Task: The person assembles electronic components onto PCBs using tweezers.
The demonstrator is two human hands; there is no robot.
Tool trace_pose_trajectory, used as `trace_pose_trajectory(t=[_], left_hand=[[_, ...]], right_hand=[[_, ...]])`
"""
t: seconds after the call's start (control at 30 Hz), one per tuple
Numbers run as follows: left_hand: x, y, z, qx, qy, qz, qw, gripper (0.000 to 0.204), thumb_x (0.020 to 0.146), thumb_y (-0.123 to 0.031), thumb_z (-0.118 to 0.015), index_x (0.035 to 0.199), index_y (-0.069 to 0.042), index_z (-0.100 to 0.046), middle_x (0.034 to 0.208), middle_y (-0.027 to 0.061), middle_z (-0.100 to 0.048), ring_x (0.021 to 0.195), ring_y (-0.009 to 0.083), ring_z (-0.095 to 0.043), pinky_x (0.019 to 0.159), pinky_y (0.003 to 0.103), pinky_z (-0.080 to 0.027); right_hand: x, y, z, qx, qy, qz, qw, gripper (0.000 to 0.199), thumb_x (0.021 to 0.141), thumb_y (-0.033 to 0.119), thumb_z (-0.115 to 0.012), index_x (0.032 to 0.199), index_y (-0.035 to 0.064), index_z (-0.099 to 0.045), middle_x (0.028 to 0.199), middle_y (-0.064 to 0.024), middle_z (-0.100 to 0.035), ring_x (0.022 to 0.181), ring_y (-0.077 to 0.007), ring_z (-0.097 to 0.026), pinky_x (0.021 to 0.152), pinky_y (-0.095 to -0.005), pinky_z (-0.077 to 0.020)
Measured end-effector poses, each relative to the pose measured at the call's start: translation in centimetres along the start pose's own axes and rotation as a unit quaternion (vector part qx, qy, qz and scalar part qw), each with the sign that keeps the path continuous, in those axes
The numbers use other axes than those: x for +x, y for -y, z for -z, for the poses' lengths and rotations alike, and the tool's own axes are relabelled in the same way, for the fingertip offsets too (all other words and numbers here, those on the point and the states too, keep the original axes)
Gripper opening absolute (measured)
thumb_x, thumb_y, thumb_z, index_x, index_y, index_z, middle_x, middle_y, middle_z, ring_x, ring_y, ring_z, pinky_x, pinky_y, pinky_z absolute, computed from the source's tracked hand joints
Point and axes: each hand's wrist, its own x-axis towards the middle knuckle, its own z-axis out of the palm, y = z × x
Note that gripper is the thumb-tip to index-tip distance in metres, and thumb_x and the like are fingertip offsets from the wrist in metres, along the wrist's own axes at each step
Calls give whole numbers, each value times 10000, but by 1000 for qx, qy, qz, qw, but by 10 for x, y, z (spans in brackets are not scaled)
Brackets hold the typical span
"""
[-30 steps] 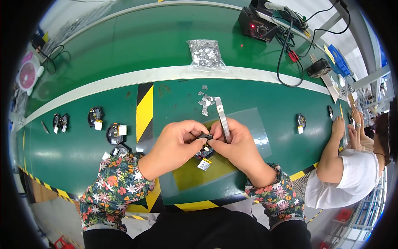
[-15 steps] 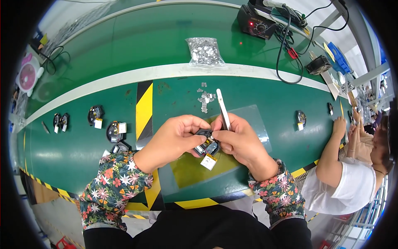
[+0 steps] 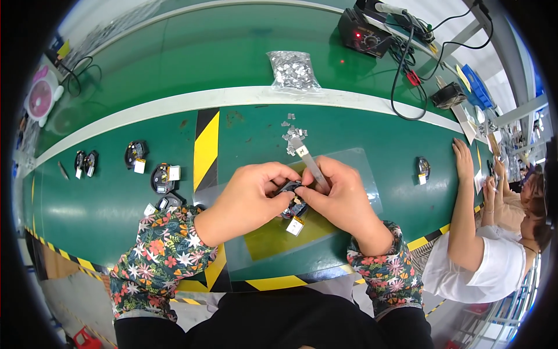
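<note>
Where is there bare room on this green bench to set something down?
Bare patches: right of the clear sheet, up to the lone black device; front left, between left sleeve and striped edge; beyond the white rail, left of the bag. It's crowded around the left hand and right hand, and by the clustered devices.

This was an electronics assembly workshop. The left hand (image 3: 250, 195) and right hand (image 3: 334, 195) met over a long green-topped workbench (image 3: 99, 227), its near edge marked with yellow-and-black striped tape (image 3: 278, 283). Left of the grip lay round black circuit-filled units (image 3: 158, 181); beyond it, a clear plastic bag of small silvery pieces (image 3: 293, 72); farther right, a black box-shaped device with a dial and red light (image 3: 356, 36). Well to its right, a white-shirted co-worker (image 3: 485, 262) sat along the bench.
</note>
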Motion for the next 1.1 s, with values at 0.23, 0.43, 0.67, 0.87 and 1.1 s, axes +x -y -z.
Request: trace_pose_trajectory(t=[0.23,0.43,0.67,0.87,1.1], left_hand=[[-1,-10,-1,48,18,14,999,182,760,16,-559,937,57,-570,768,66,-609,661,67,-559,567,206,-454],[-3,-13,-3,1,1,36,999,233,754,11,-579,987,23,-579,817,11,-574,673,37,-505,574,175,-414],[-1,-12,2,0,14,4,1000,254,748,-2,-604,998,27,-577,840,12,-568,692,31,-500,601,179,-418],[-2,-13,7,-64,36,36,997,297,764,0,-589,1052,54,-542,882,41,-587,720,44,-522,611,178,-431],[-2,-1,3,30,18,-20,999,270,764,36,-541,1034,51,-539,874,55,-596,725,56,-541,610,182,-448]], right_hand=[[-6,3,-2,-133,-29,131,982,159,655,6,-666,762,17,-549,630,-86,-519,513,-210,-503,461,-285,-392],[-13,7,-6,-218,-41,168,960,169,631,-25,-641,765,25,-550,680,-101,-553,570,-262,-559,479,-327,-444],[-11,3,-10,-208,-66,202,955,195,610,-68,-620,767,11,-535,699,-105,-559,569,-253,-566,477,-315,-454],[-9,1,-13,-164,-96,187,964,164,640,-69,-620,767,1,-543,705,-108,-573,559,-213,-564,481,-280,-451],[-7,-1,-12,-127,-87,130,979,140,667,-24,-663,756,-4,-557,693,-81,-581,544,-147,-550,483,-247,-432]])
